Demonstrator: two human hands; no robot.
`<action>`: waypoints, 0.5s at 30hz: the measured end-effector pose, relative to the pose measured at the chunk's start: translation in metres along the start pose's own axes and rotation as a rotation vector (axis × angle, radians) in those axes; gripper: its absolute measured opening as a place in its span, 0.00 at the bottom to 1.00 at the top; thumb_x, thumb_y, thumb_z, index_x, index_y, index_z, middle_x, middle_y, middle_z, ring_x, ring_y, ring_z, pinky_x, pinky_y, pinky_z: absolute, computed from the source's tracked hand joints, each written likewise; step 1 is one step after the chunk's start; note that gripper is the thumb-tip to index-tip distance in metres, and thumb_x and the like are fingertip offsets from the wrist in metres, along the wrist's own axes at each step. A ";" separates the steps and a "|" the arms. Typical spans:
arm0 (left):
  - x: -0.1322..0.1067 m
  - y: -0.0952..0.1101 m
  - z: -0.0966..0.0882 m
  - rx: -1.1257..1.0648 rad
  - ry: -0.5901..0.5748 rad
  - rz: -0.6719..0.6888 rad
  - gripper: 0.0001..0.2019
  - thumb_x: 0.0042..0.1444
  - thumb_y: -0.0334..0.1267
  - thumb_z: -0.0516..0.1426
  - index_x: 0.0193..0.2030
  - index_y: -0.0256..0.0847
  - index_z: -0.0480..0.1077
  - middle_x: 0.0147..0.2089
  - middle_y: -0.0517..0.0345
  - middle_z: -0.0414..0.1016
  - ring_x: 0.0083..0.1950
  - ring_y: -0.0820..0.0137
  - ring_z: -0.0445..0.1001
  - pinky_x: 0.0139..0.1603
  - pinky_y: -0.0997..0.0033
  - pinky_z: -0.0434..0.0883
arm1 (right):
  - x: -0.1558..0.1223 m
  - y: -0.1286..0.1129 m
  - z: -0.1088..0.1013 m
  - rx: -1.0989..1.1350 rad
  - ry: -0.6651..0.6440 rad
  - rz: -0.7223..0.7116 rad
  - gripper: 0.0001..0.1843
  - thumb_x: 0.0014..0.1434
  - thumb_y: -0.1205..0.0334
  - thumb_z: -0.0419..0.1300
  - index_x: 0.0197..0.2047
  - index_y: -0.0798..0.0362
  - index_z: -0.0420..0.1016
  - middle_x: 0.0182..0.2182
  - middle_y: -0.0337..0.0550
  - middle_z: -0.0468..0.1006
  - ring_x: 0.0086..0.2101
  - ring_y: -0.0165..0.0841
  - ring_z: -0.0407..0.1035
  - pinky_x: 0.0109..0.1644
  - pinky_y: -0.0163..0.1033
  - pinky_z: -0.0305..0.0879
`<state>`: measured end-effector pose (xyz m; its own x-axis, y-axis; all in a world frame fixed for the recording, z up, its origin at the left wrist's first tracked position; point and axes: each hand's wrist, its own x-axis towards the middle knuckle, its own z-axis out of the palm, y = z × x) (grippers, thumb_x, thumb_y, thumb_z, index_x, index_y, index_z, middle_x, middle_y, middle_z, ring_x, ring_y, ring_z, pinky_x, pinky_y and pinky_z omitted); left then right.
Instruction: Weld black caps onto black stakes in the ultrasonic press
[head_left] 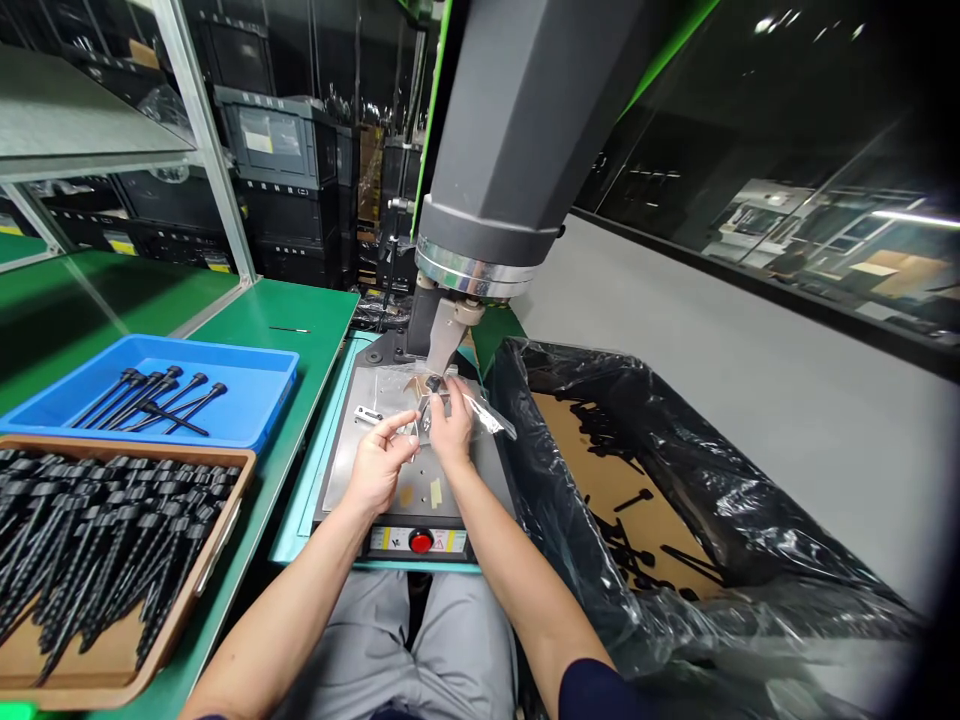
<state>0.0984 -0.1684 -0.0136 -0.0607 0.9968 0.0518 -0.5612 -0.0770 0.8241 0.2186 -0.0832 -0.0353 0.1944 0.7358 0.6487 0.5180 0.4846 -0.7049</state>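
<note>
My left hand (380,462) is over the metal plate (352,460) of the machine, thumb and forefinger pinched together on something thin that I cannot make out. Close to its right, my right hand (451,428) has its fingers closed around a small black-headed part (433,383), partly hidden by the fingers. Directly above this part is the pale tip of the machine head (444,338). Clear plastic film (491,415) spreads around the fixture beside my right hand. A small slotted metal bracket (367,414) is on the plate, left of my fingertips.
Left on the green bench, a brown tray (244,465) holds many black ribbed rods, and a blue tray (281,385) holds several more. At right stands a box lined with black plastic (540,480), with black parts inside. A red button (421,541) is on the machine's front edge.
</note>
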 end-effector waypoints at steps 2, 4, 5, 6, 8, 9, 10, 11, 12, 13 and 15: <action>0.002 0.001 0.000 0.014 -0.002 0.001 0.22 0.44 0.36 0.68 0.48 0.40 0.75 0.51 0.52 0.76 0.29 0.78 0.68 0.30 0.74 0.65 | 0.011 0.002 0.004 0.022 -0.037 0.042 0.20 0.61 0.53 0.55 0.52 0.54 0.74 0.54 0.55 0.70 0.56 0.44 0.62 0.63 0.53 0.56; 0.004 0.002 0.000 0.033 0.003 0.004 0.22 0.44 0.36 0.68 0.48 0.40 0.75 0.49 0.52 0.76 0.29 0.77 0.68 0.30 0.75 0.65 | 0.020 0.003 0.006 0.056 -0.067 0.100 0.18 0.59 0.54 0.57 0.47 0.56 0.76 0.50 0.55 0.72 0.53 0.43 0.65 0.61 0.51 0.58; 0.006 0.002 -0.001 0.044 0.004 0.007 0.22 0.44 0.36 0.68 0.48 0.40 0.75 0.48 0.52 0.77 0.29 0.77 0.68 0.31 0.75 0.65 | 0.023 0.003 0.007 0.074 -0.082 0.122 0.17 0.58 0.54 0.57 0.45 0.56 0.77 0.49 0.54 0.74 0.52 0.42 0.66 0.60 0.50 0.60; 0.007 0.003 -0.001 0.053 0.003 0.012 0.22 0.44 0.36 0.68 0.48 0.40 0.75 0.47 0.52 0.77 0.29 0.77 0.68 0.31 0.74 0.64 | 0.026 0.003 0.007 0.091 -0.092 0.135 0.17 0.58 0.54 0.58 0.44 0.56 0.77 0.48 0.53 0.75 0.51 0.42 0.67 0.59 0.49 0.61; 0.009 0.004 -0.002 0.061 -0.002 0.019 0.23 0.44 0.36 0.68 0.49 0.39 0.75 0.44 0.53 0.77 0.30 0.76 0.68 0.31 0.74 0.64 | 0.029 0.000 0.005 0.108 -0.093 0.132 0.17 0.59 0.54 0.58 0.45 0.56 0.76 0.48 0.52 0.76 0.50 0.41 0.68 0.58 0.48 0.62; 0.010 0.004 -0.002 0.061 -0.004 0.022 0.23 0.44 0.36 0.68 0.50 0.38 0.75 0.42 0.53 0.77 0.30 0.76 0.68 0.31 0.74 0.64 | 0.030 -0.002 0.003 0.113 -0.078 0.120 0.17 0.59 0.54 0.58 0.46 0.56 0.76 0.48 0.52 0.76 0.50 0.41 0.67 0.57 0.48 0.62; 0.010 0.004 -0.002 0.062 -0.006 0.023 0.24 0.44 0.36 0.68 0.50 0.38 0.74 0.40 0.54 0.77 0.29 0.76 0.68 0.31 0.74 0.64 | 0.030 -0.004 0.001 0.119 -0.059 0.105 0.18 0.59 0.54 0.57 0.47 0.56 0.75 0.49 0.52 0.75 0.51 0.41 0.67 0.57 0.48 0.62; 0.010 0.004 -0.003 0.063 -0.007 0.025 0.24 0.44 0.37 0.68 0.51 0.38 0.74 0.38 0.55 0.77 0.29 0.76 0.67 0.31 0.74 0.63 | 0.028 -0.007 -0.001 0.126 -0.037 0.090 0.18 0.59 0.54 0.57 0.48 0.56 0.75 0.49 0.52 0.75 0.51 0.41 0.67 0.57 0.48 0.62; 0.009 0.004 -0.003 0.068 -0.007 0.026 0.24 0.44 0.37 0.68 0.51 0.38 0.74 0.36 0.56 0.76 0.29 0.76 0.67 0.31 0.74 0.63 | 0.025 -0.010 -0.005 0.138 -0.021 0.078 0.18 0.60 0.54 0.57 0.48 0.56 0.74 0.49 0.52 0.75 0.51 0.41 0.67 0.57 0.48 0.62; 0.008 0.004 -0.003 0.075 -0.005 0.026 0.24 0.44 0.37 0.68 0.50 0.38 0.74 0.36 0.56 0.76 0.28 0.76 0.67 0.31 0.74 0.63 | 0.021 -0.014 -0.008 0.153 -0.012 0.070 0.18 0.61 0.54 0.57 0.49 0.55 0.74 0.49 0.52 0.76 0.51 0.40 0.68 0.57 0.48 0.62; 0.004 0.002 -0.003 0.099 0.000 0.019 0.23 0.44 0.37 0.68 0.50 0.39 0.75 0.37 0.56 0.76 0.28 0.76 0.66 0.31 0.74 0.64 | 0.007 -0.018 -0.018 0.186 -0.014 0.094 0.17 0.62 0.53 0.56 0.49 0.55 0.73 0.48 0.50 0.76 0.49 0.40 0.70 0.56 0.47 0.63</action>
<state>0.0946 -0.1650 -0.0140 -0.0710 0.9952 0.0678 -0.4753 -0.0935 0.8748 0.2252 -0.0957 -0.0131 0.2220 0.7880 0.5743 0.3355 0.4913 -0.8038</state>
